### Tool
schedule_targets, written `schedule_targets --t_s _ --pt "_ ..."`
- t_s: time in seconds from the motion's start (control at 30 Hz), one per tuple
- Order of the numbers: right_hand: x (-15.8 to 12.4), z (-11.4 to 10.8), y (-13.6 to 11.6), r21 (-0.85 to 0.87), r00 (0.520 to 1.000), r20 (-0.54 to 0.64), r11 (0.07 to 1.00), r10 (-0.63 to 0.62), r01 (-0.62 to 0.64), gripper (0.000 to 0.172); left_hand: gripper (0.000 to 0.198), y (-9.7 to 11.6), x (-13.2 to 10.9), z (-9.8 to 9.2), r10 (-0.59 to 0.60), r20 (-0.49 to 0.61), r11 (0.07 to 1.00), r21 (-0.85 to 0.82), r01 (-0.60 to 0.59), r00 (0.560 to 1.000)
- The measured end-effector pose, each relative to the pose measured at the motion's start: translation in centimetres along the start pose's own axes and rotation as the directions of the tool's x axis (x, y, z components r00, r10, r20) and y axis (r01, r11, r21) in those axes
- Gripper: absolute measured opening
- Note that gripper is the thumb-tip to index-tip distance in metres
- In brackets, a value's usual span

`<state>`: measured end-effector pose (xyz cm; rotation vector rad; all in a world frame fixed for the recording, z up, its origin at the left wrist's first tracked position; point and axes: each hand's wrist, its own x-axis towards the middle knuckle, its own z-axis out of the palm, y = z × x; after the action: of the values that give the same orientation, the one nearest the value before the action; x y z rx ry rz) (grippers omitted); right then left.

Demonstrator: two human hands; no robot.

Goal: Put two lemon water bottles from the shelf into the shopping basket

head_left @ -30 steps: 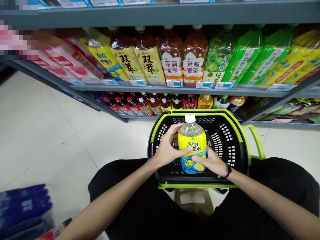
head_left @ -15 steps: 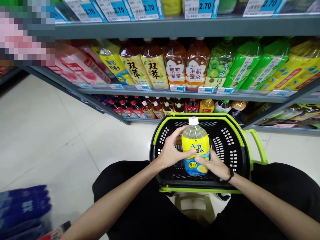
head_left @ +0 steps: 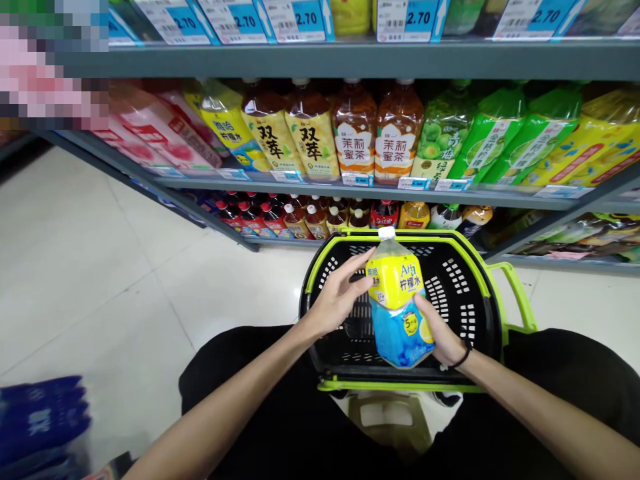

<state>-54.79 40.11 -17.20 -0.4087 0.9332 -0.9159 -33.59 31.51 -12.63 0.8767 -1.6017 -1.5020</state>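
A large lemon-water bottle [head_left: 399, 300] with a yellow and blue label and a white cap is held between both my hands over a black shopping basket [head_left: 465, 293] with lime-green rim and handles. My left hand [head_left: 336, 301] presses its fingers against the bottle's left side near the shoulder. On the lower right side, my right hand [head_left: 440, 332], with a black band at the wrist, wraps the bottle from below. The bottle leans with its cap away from me and its base lifted toward me.
Store shelves [head_left: 350, 60] with large tea and juice bottles [head_left: 355, 133] run across the back, smaller bottles [head_left: 305, 217] on the bottom shelf. Price tags line the shelf edges. White tiled floor [head_left: 100, 267] lies to the left. Blue packs [head_left: 40, 420] sit at lower left. My black-clothed legs flank the basket.
The bottle has turned and tipped: its label now faces differently and its base has come up toward me. My right hand slid lower under it. The view rose slightly.
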Motion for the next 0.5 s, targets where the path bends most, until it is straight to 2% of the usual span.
schedule_targets --t_s 0.07,0.17,0.27,0.33,0.4,0.43,0.5 --pt "0.1 0.2 0.0 0.087 0.999 0.014 0.996 0.034 -0.035 0.08 0.055 0.2 0.1 -0.4 0.017 0.022 1.0 0.024 -0.018 1.0" --pt "-0.1 0.4 -0.4 0.133 1.0 0.03 0.991 0.01 -0.014 0.08 0.06 0.3 -0.1 -0.6 -0.008 0.107 0.996 -0.084 0.017 0.994" --pt "-0.4 0.2 -1.1 0.137 0.989 0.135 0.987 0.06 -0.078 0.082 0.062 0.4 -0.3 -0.5 0.016 0.148 0.987 -0.159 0.008 0.989" --pt "-0.4 -0.2 -1.4 0.144 0.943 0.295 0.969 0.153 -0.203 0.089 0.061 0.5 -0.5 -0.5 0.028 0.148 0.99 -0.143 -0.006 0.989" --pt "-0.2 -0.7 -1.6 0.161 0.875 0.438 0.939 0.208 -0.304 0.097 0.062 0.5 -0.5 -0.4 0.034 0.145 0.993 -0.113 -0.018 0.989" --pt "-0.2 -0.9 -1.6 0.169 0.848 0.483 0.928 0.217 -0.334 0.099 0.063 0.4 -0.5 -0.4 0.041 0.141 0.994 -0.106 -0.026 0.989" --pt "-0.1 -1.1 -1.7 0.176 0.826 0.519 0.918 0.219 -0.354 0.101 0.064 0.3 -0.5 -0.4 0.049 0.137 0.993 -0.116 -0.034 0.989"
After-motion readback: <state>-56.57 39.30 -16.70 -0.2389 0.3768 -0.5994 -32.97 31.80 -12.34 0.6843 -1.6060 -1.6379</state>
